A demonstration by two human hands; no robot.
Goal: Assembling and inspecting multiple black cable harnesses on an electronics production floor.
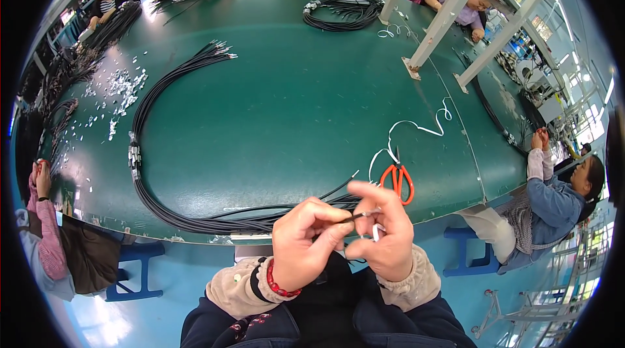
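**Steady the wire end before fitting**

Left hand (305, 238) pinches a black wire (348, 217) just off the green tabletop (293, 107) edge; right hand (385, 231) keeps a closed grip on its metal tip (371, 212). Best to hold both close together, bundle (195, 218) slack.

The thin black wire (345, 218) vanishes inside the left hand's (305, 238) grip, so its near end cannot be seen. The small white piece (375, 231) under the right hand (384, 231) is mostly covered and too small to identify.
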